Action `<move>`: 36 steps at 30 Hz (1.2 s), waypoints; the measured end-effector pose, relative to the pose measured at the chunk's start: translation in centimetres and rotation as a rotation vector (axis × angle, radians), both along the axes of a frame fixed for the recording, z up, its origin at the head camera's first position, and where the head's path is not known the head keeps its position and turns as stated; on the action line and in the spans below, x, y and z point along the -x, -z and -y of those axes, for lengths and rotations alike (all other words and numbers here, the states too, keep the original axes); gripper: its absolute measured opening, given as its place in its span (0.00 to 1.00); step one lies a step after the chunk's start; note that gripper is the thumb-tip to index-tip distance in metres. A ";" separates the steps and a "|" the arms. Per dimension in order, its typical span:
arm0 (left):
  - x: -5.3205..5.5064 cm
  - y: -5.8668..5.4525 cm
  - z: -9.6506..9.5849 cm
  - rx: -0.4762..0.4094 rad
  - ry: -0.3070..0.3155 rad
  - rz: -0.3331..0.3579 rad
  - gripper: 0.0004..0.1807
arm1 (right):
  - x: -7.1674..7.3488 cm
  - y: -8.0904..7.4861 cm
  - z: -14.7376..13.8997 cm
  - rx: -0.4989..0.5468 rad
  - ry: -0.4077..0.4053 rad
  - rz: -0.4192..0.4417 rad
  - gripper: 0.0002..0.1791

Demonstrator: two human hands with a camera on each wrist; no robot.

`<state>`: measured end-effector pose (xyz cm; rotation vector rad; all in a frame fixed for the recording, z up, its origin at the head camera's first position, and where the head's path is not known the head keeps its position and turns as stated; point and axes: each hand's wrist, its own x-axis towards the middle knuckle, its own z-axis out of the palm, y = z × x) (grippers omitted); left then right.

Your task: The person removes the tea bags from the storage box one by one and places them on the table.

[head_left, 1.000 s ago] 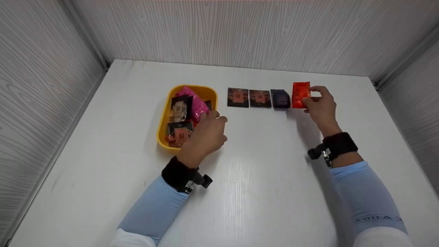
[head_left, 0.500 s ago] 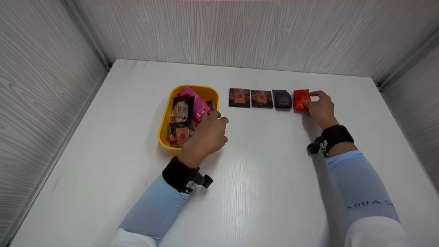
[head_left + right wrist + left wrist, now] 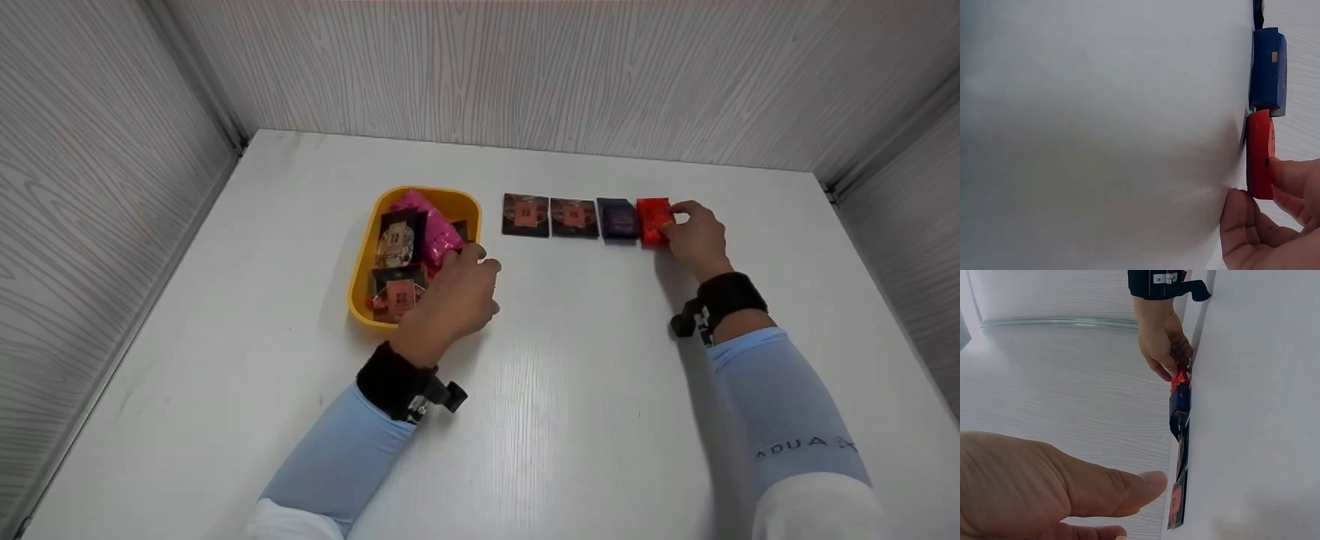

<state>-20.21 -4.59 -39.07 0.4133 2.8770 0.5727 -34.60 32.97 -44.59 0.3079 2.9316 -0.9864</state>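
Observation:
My right hand (image 3: 699, 241) pinches the right side of a red foil packet (image 3: 652, 219) at the end of a row of packets on the white table. Just left of it lies a dark blue packet (image 3: 619, 219), which looks thick in the right wrist view. Two flat dark sachets with orange labels continue the row, a nearer one (image 3: 574, 217) and an outer one (image 3: 526, 215). My left hand (image 3: 452, 298) hovers by the right rim of a yellow tray (image 3: 358, 311), its thumb straight in the left wrist view; I see nothing held in it.
Inside the tray are a pink packet (image 3: 439, 238), a black sachet with a pale label (image 3: 396, 241) and a dark sachet with an orange label (image 3: 397, 296). The wood-grain back wall (image 3: 525, 75) rises behind the table's far edge.
My right hand has lowered the red packet from a raised, upright position onto the table, then shifted it left against the dark blue one. My left hand has stayed by the tray.

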 end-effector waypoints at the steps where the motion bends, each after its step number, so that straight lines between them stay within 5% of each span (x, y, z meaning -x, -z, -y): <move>1: 0.0 0.0 0.0 -0.001 0.000 0.000 0.26 | 0.0 0.0 0.0 -0.001 -0.003 -0.002 0.27; 13: 0.1 -0.4 0.4 -0.053 -0.014 0.034 0.27 | -0.8 -0.7 0.1 0.059 0.023 -0.011 0.30; 20: 1.0 -1.9 2.8 -0.184 -0.085 -0.035 0.17 | -2.5 -2.4 2.7 0.135 0.050 -0.161 0.27; 24: 1.6 -2.6 4.7 -0.176 -0.159 -0.069 0.13 | -4.3 -3.3 5.5 0.225 0.015 -0.272 0.22; 28: 1.9 -3.0 6.2 -0.119 -0.212 -0.009 0.15 | -6.2 -3.8 8.1 0.318 -0.037 -0.345 0.19; 36: 2.1 -2.9 8.0 -0.031 -0.244 0.087 0.13 | -9.0 -3.4 11.8 0.449 -0.098 -0.330 0.15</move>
